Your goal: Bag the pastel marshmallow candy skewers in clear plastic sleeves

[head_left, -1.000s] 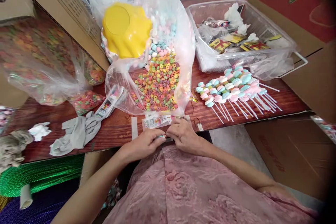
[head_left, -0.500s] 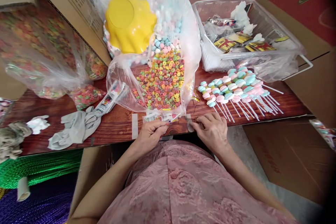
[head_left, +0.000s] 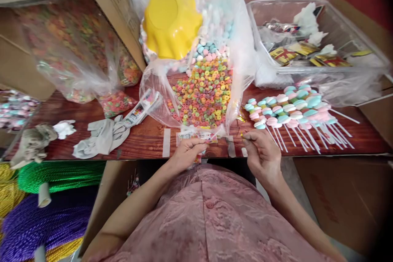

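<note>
In the head view, my only feed, I see the two hands well apart at the front edge of the reddish-brown wooden worktop; a second ago they were together over one spot. The left hand stays near the middle of that edge, its grip closed, as I judge it, on a small multicoloured piece just at the edge; the fingers hide most of it. The right hand has drawn off to the right, and its fingers now reach over the edge beside a tiny gold speck. I cannot tell whether its grip is closed on that speck.

To me this means the handling is split for now: the left hand keeps the piece while the right is away from it. Just right of that hand, striped pink, blue and white marshmallow skewers lie with their white sticks toward the front edge, and small multicoloured candy rings lie behind the left hand, toward mid-worktop.
</note>
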`<state>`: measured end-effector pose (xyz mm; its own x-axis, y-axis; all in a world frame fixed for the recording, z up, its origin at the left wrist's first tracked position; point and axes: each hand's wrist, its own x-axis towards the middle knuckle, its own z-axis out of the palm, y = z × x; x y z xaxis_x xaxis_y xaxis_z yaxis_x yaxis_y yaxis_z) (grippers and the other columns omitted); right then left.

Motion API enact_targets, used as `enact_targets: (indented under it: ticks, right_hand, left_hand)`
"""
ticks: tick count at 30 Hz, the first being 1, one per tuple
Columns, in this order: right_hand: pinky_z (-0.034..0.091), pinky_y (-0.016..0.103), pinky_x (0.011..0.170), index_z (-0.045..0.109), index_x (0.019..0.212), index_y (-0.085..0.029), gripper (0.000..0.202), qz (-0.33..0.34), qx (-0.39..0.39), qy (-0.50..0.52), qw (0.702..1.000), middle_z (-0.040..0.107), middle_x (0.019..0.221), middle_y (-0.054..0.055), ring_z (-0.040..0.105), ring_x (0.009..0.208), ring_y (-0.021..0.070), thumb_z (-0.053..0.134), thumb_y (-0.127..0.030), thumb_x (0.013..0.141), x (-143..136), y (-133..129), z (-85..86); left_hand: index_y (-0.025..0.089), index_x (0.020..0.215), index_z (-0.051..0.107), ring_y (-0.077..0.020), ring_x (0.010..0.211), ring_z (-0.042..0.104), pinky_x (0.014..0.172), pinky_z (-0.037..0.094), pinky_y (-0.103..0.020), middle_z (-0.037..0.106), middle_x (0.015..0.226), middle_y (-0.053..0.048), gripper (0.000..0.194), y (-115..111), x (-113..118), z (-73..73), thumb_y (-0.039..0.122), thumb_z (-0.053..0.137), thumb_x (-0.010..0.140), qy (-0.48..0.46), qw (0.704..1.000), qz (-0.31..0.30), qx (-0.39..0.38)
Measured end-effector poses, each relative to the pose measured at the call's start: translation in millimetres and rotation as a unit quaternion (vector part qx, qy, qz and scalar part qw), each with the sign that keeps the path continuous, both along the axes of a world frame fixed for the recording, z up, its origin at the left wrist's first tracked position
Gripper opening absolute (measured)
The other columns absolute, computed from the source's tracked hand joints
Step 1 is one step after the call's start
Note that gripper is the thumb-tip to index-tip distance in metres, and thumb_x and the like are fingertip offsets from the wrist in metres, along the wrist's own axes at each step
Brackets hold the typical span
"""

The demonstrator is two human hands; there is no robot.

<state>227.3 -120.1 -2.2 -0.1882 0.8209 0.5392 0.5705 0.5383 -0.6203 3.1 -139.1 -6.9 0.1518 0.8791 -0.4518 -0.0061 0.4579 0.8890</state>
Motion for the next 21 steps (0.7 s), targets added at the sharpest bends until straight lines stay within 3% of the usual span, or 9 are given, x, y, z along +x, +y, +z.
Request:
enact_targets:
  ticks: [3, 7, 10, 14, 21]
  right_hand:
    - [0.044, 0.037, 0.079, 0.062, 0.105, -0.023, 0.025, 0.108, 0.062, -0.023, 0.992, 0.065, 0.087, 0.004, 0.056, 0.086, 0.0199, 0.049, -0.008, 0.089, -34, -1, 11.6]
    - [0.037, 0.041, 0.081, 0.066, 0.112, -0.021, 0.033, 0.126, 0.107, -0.098, 0.981, 0.066, 0.086, 0.006, 0.054, 0.094, 0.0240, 0.046, -0.009, 0.089, -59, -2, 2.3]
    - [0.034, 0.041, 0.082, 0.065, 0.121, -0.024, 0.040, 0.137, 0.048, -0.131, 0.981, 0.066, 0.085, 0.004, 0.053, 0.096, 0.0234, 0.048, -0.007, 0.089, -57, -2, -7.8]
    - [0.033, 0.038, 0.079, 0.063, 0.127, -0.027, 0.044, 0.169, -0.025, -0.116, 0.979, 0.066, 0.080, 0.002, 0.053, 0.094, 0.0218, 0.049, -0.007, 0.090, -55, -3, -12.2]
    - [0.038, 0.037, 0.074, 0.071, 0.107, -0.025, 0.031, 0.156, -0.082, -0.071, 0.982, 0.069, 0.081, 0.003, 0.055, 0.086, 0.0211, 0.049, -0.011, 0.091, -64, -1, -10.7]
  left_hand:
    - [0.014, 0.073, 0.072, -0.0080, 0.056, 0.047, 0.056, 0.042, -0.022, 0.055, 0.061, 0.001, 0.035, 4, 10, 0.0, 0.048, 0.070, 0.074, -0.041, 0.997, -0.019, 0.059]
    - [0.014, 0.067, 0.067, -0.0097, 0.065, 0.049, 0.066, 0.042, -0.022, 0.055, 0.065, 0.000, 0.034, 4, 11, 1.9, 0.045, 0.067, 0.079, -0.060, 0.993, 0.005, 0.100]
    - [0.015, 0.068, 0.065, -0.0081, 0.059, 0.043, 0.059, 0.037, -0.021, 0.051, 0.063, 0.002, 0.027, 0, 3, 0.9, 0.039, 0.062, 0.079, -0.037, 0.996, 0.017, 0.079]
    - [0.015, 0.073, 0.067, -0.0087, 0.061, 0.046, 0.060, 0.038, -0.021, 0.055, 0.068, 0.001, 0.020, -3, -7, -0.4, 0.032, 0.058, 0.076, -0.028, 0.995, 0.009, 0.098]
    - [0.014, 0.074, 0.062, -0.0086, 0.059, 0.043, 0.057, 0.037, -0.022, 0.049, 0.064, 0.003, 0.020, -9, -8, -6.9, 0.033, 0.060, 0.080, -0.032, 0.994, 0.002, 0.100]
